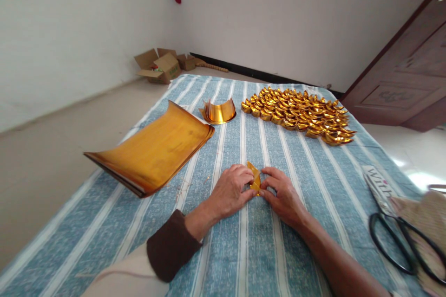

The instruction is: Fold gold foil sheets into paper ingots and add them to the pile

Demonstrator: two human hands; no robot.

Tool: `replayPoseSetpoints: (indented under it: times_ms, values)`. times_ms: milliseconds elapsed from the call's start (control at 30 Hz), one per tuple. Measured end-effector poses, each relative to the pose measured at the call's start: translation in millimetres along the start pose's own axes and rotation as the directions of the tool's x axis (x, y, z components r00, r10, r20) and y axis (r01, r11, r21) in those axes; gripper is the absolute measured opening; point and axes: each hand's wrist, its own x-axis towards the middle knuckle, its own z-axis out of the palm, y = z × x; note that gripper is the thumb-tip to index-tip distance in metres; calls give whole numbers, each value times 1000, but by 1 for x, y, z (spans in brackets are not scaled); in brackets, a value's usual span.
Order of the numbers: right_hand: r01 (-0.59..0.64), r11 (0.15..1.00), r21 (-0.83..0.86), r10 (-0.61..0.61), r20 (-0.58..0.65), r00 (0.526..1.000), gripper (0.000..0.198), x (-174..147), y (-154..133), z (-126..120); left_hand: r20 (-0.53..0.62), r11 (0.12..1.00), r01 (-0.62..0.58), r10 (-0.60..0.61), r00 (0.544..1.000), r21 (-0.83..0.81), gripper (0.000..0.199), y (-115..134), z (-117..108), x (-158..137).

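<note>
A small piece of folded gold foil paper [256,178] is held between both hands, low over the striped cloth. My left hand [232,190] grips its left side, fingers closed on it. Opposite, my right hand [283,195] pinches the right edge between thumb and fingers. Beyond the hands stands a curved stack of gold foil strips [222,112]. To the left lies a stack of large gold foil sheets [156,151] with curled edges. Many folded gold foil ingots [296,113] sit in packed rows at the far right.
A blue and white striped cloth [230,148] covers the table. Black-handled scissors [392,222] lie at the right edge beside a beige cloth [423,213]. Open cardboard boxes [163,67] stand on the floor past the table's far left corner. A brown door [400,65] is at right.
</note>
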Motion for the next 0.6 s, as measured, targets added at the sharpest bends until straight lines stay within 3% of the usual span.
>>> replayPoseSetpoints:
  times_ms: [600]
  values:
    - [-57, 998, 19, 56, 80, 995, 8, 0, 2, -6, -31, 1000, 9, -10, 999, -30, 16, -5, 3, -2]
